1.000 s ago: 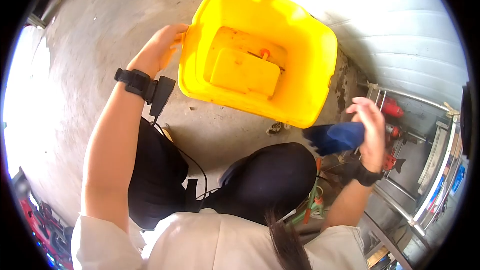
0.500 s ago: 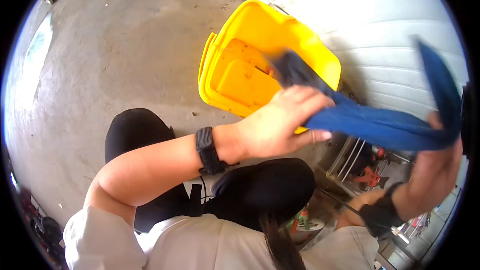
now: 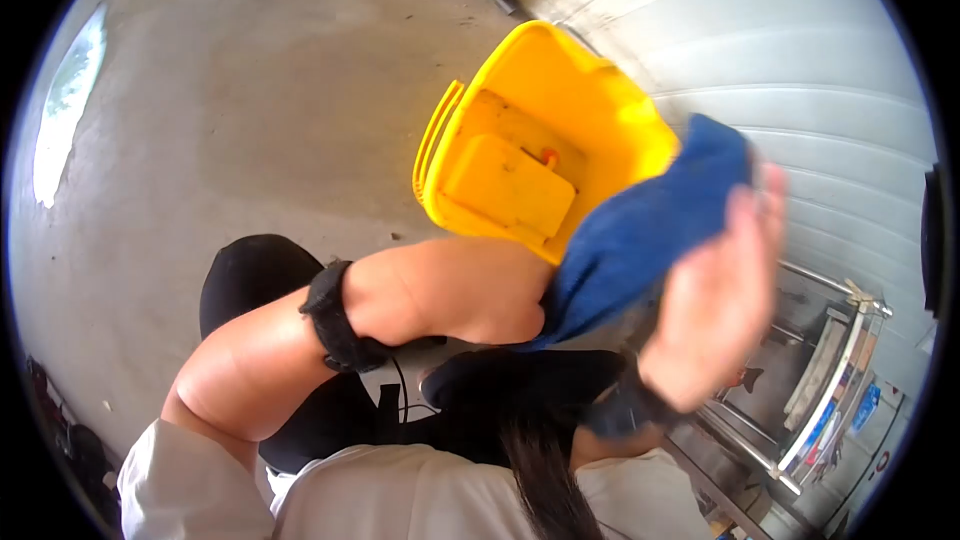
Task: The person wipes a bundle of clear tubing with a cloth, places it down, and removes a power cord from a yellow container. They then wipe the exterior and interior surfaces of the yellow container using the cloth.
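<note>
A blue cloth (image 3: 650,230) is stretched between my two hands, in front of the right part of a yellow bin (image 3: 640,130). My left hand (image 3: 480,290) is closed round the cloth's lower left end, its fingertips turned away from view. At the cloth's right edge is my right hand (image 3: 720,270), blurred, with the cloth against its fingers; its exact grip is smeared by motion. Inside the bin lie a yellow flat piece (image 3: 505,185) and a small orange-red item (image 3: 549,157).
A metal rack (image 3: 850,340) with assorted items stands at the right, beside a pale panelled wall (image 3: 840,140). Concrete floor (image 3: 280,110) stretches to the left. My bent knees (image 3: 255,270) are below the bin.
My right hand has come in from the far right, and my left hand has moved lower and left. The cloth now spreads wider between them. The bin appears slightly lower and farther right.
</note>
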The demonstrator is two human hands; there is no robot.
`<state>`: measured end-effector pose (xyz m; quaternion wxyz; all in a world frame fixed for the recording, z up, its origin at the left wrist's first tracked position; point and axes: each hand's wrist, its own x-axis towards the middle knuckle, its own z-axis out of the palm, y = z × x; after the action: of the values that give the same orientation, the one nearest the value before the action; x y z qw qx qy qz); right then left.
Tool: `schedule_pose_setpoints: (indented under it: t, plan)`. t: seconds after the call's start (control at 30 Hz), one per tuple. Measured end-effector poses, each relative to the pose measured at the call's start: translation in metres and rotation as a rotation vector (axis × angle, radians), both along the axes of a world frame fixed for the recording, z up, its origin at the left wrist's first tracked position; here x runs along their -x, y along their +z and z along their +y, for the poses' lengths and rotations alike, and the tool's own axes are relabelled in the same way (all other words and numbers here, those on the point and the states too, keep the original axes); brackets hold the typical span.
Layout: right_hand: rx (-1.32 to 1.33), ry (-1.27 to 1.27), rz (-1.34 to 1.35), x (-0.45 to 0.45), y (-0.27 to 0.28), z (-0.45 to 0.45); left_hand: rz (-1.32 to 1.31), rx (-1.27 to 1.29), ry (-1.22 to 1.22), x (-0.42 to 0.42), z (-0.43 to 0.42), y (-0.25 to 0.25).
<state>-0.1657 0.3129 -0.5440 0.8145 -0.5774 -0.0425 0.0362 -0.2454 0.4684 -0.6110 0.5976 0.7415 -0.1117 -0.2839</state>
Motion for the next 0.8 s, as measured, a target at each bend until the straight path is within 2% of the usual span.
schedule_pose_setpoints:
  t: [0.03,0.07,0.13,0.2,0.27,0.3,0.33,0.4,0.43,0.5,0.53,0.6,0.67,0.73,0.8]
  plan:
    - [0.227,0.001,-0.062,-0.01,-0.031,0.004,-0.118,-0.16,-0.21,0.002,0.001,-0.007]
    - [0.19,0.066,-0.013,-0.017,-0.059,0.004,-0.242,-0.308,-0.428,0.004,0.001,-0.013]
    - [0.349,0.061,-0.121,-0.027,-0.1,0.003,-0.023,-0.315,-0.228,0.005,0.008,-0.002]
    - [0.371,0.087,-0.223,-0.031,-0.109,0.014,0.024,-0.39,-0.022,0.0,0.016,-0.002]
    - [0.326,0.178,-0.243,-0.041,-0.11,0.03,-0.045,-0.506,0.193,0.003,0.017,-0.024]
    - [0.301,0.236,-0.284,-0.045,-0.111,0.041,-0.269,-0.737,0.152,0.001,0.018,-0.035]
    - [0.371,0.251,-0.378,-0.053,-0.124,0.047,-0.282,-0.762,0.342,-0.001,0.018,-0.04]
    - [0.352,0.288,-0.312,-0.058,-0.148,0.064,-0.303,-0.8,0.724,-0.008,0.02,-0.049]
    - [0.451,0.265,-0.388,-0.065,-0.168,0.073,-0.313,-0.842,0.75,-0.01,0.026,-0.06]
    - [0.673,0.227,-0.444,-0.068,-0.186,0.088,-0.169,-0.939,0.639,-0.009,0.027,-0.066]
    - [0.832,0.177,-0.563,-0.07,-0.2,0.093,-0.095,-0.983,0.579,-0.007,0.029,-0.071]
    - [0.857,0.264,-0.182,-0.061,-0.19,0.095,-0.287,-0.944,0.467,-0.003,0.025,-0.102]
    - [0.983,0.414,-0.182,-0.051,-0.184,0.09,-0.147,-0.925,0.497,-0.008,0.017,-0.094]
    - [1.084,0.491,-0.26,-0.042,-0.162,0.086,-0.162,-0.977,0.46,-0.005,0.014,-0.095]
    - [1.162,0.491,-0.335,-0.05,-0.165,0.092,-0.202,-1.021,0.419,-0.008,0.014,-0.093]
